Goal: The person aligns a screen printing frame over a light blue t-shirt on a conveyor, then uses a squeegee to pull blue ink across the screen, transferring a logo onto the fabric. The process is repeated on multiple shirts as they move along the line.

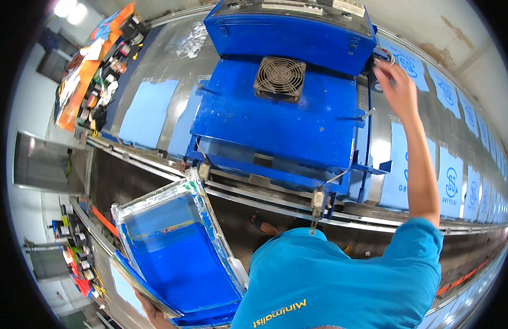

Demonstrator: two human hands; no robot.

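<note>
At the lower left my left hand (150, 311) is closed round the wooden edge of a squeegee (147, 288) smeared with blue ink. The squeegee lies along the left side of a screen printing frame (183, 263), whose mesh is coated with blue. This frame tilts beside my body; whether my fingers also grip it is hidden. My right arm reaches far forward to the right. My right hand (397, 88) has bent, parted fingers near a small dark fitting with wires at the side of a blue metal heating machine (276, 126); contact cannot be made out.
A round fan grille (280, 78) sits on the machine, which stands on rails (254, 200) along a long table. Light blue fabric pieces (147, 112) lie there, with dark prints (451, 181) on those at right. Ink containers crowd an orange shelf (81, 90).
</note>
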